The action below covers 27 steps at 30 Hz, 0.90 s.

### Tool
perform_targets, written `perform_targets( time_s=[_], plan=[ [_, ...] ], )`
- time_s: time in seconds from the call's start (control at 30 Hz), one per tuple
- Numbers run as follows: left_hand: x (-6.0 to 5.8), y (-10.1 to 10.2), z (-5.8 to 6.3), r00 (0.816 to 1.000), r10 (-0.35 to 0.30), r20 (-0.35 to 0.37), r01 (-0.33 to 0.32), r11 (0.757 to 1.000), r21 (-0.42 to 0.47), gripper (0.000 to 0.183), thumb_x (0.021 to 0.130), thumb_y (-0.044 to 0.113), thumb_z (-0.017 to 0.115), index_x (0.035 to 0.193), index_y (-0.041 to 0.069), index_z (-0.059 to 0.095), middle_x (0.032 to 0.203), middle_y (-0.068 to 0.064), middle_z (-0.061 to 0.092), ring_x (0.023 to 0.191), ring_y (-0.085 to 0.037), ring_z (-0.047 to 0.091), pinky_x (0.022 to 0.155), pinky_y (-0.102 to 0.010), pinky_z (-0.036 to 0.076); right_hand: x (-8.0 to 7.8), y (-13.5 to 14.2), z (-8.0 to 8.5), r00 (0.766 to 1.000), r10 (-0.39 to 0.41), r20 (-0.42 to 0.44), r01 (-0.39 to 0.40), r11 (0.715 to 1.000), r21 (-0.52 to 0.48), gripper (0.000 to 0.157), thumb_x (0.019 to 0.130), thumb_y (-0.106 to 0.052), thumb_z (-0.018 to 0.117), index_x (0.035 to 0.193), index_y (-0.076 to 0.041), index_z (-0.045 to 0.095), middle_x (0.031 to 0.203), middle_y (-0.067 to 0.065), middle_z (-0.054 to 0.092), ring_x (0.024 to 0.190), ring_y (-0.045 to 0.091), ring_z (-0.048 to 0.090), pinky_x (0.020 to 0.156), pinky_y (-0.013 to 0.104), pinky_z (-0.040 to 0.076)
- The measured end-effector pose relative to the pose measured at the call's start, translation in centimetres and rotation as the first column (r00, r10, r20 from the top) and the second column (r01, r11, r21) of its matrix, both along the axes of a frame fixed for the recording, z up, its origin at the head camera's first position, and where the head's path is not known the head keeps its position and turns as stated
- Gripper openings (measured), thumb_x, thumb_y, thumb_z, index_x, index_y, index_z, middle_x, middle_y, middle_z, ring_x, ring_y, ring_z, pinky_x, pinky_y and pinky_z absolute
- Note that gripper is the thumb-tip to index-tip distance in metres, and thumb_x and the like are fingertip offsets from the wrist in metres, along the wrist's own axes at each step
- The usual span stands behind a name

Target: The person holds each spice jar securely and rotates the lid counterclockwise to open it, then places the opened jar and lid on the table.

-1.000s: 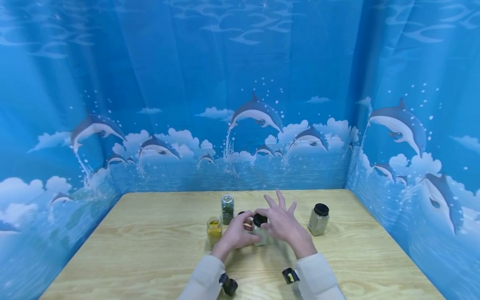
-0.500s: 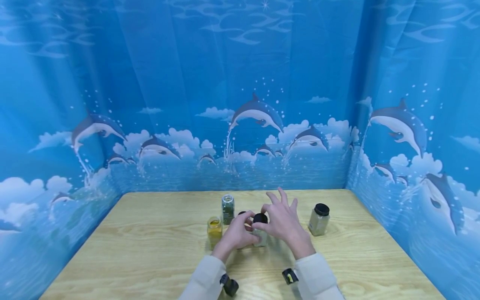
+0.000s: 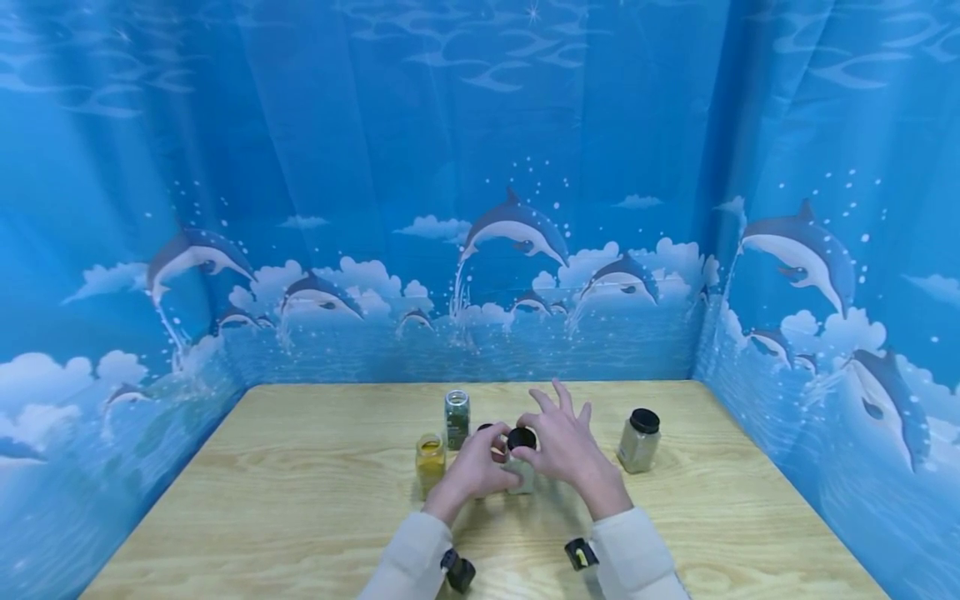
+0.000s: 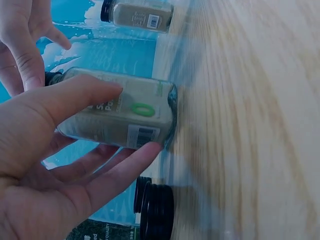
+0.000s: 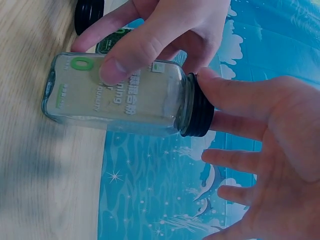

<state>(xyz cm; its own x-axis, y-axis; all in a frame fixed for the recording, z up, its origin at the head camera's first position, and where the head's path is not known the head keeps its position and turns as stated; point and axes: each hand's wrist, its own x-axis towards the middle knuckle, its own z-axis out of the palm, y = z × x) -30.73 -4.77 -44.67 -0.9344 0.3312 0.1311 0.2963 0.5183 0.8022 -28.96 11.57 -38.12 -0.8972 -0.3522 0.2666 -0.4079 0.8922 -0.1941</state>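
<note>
The left hand (image 3: 477, 465) gripped the sides of an upright square clear-glass jar of pale powder (image 5: 95, 100) at the wood-grained table (image 3: 300, 508), while the right hand (image 3: 567, 450) pinched its round black lid (image 5: 201, 111) between thumb and finger. A slack left grip could have let the jar twist or tip, perhaps knocking over the lidless glass jar of yellow powder (image 3: 431, 473) near that hand, or the lidless glass jar of green flakes (image 3: 457, 425) farther back.

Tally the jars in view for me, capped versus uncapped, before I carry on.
Capped jars: 2 (held jar, pale jar on the right)
Uncapped jars: 2 (yellow jar, green jar)
Total: 4 jars
</note>
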Motion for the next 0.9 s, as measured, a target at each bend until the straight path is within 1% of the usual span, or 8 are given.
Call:
perform_targets(
  time_s=[0.2, 0.33, 0.5, 0.67, 0.8, 0.9],
  plan=[
    [-0.44, -0.18, 0.05, 0.996, -0.054, -0.066, 0.05, 0.996, -0.069, 0.05, 0.064, 0.013, 0.082, 0.108, 0.022, 0.06, 0.098, 0.0, 0.066, 0.088, -0.013, 0.064, 0.075, -0.022, 0.054, -0.06, 0.16, -0.01, 1.0, 0.013, 0.02, -0.012, 1.0, -0.015, 0.037, 0.078, -0.043, 0.074, 0.108, -0.022, 0.07, 0.151, 0.012, 0.037, 0.146, 0.042, 0.009, 0.098, 0.083, 0.012],
    [-0.68, -0.36, 0.04, 0.99, -0.089, -0.107, 0.078, 0.991, -0.105, 0.05, 0.064, 0.013, 0.083, 0.108, 0.02, 0.059, 0.097, -0.001, 0.068, 0.086, -0.011, 0.065, 0.075, -0.02, 0.054, -0.09, 0.14, 0.03, 0.999, 0.021, 0.034, -0.02, 1.0, -0.019, 0.037, 0.078, -0.042, 0.074, 0.109, -0.022, 0.07, 0.151, 0.012, 0.038, 0.146, 0.042, 0.009, 0.098, 0.083, 0.012],
    [-0.66, -0.58, 0.15, 0.987, -0.105, -0.118, 0.089, 0.987, -0.134, 0.053, 0.065, 0.014, 0.083, 0.111, 0.018, 0.058, 0.101, -0.003, 0.069, 0.089, -0.013, 0.066, 0.076, -0.023, 0.055, -0.11, 0.08, 0.01, 0.999, 0.033, 0.036, -0.032, 0.999, -0.025, 0.037, 0.078, -0.041, 0.074, 0.109, -0.022, 0.07, 0.15, 0.012, 0.039, 0.145, 0.044, 0.011, 0.097, 0.084, 0.013],
    [-0.74, -0.75, -0.17, 0.985, -0.127, -0.113, 0.109, 0.983, -0.147, 0.055, 0.067, 0.016, 0.083, 0.114, 0.019, 0.056, 0.106, -0.004, 0.068, 0.092, -0.015, 0.066, 0.078, -0.026, 0.056, -0.09, 0.13, -0.03, 0.998, 0.036, 0.057, -0.034, 0.999, -0.031, 0.035, 0.079, -0.038, 0.075, 0.111, -0.023, 0.069, 0.151, 0.012, 0.038, 0.145, 0.044, 0.01, 0.098, 0.083, 0.013],
    [-0.79, -0.79, -0.58, 0.982, -0.143, -0.119, 0.126, 0.982, -0.141, 0.059, 0.067, 0.019, 0.083, 0.119, 0.021, 0.054, 0.105, -0.003, 0.067, 0.091, -0.013, 0.066, 0.076, -0.02, 0.054, -0.02, 0.27, 0.0, 0.996, 0.043, 0.08, -0.041, 0.999, -0.032, 0.034, 0.079, -0.032, 0.075, 0.112, -0.026, 0.069, 0.152, 0.011, 0.036, 0.146, 0.043, 0.009, 0.098, 0.083, 0.011],
    [-0.88, -0.79, -0.67, 0.98, -0.149, -0.129, 0.131, 0.982, -0.136, 0.064, 0.067, 0.02, 0.083, 0.124, 0.022, 0.053, 0.104, -0.002, 0.067, 0.09, -0.012, 0.065, 0.074, -0.018, 0.053, 0.07, 0.34, 0.07, 0.994, 0.057, 0.09, -0.055, 0.998, -0.035, 0.035, 0.08, -0.027, 0.075, 0.114, -0.027, 0.068, 0.151, 0.011, 0.037, 0.145, 0.044, 0.01, 0.098, 0.084, 0.01]
  ],
)
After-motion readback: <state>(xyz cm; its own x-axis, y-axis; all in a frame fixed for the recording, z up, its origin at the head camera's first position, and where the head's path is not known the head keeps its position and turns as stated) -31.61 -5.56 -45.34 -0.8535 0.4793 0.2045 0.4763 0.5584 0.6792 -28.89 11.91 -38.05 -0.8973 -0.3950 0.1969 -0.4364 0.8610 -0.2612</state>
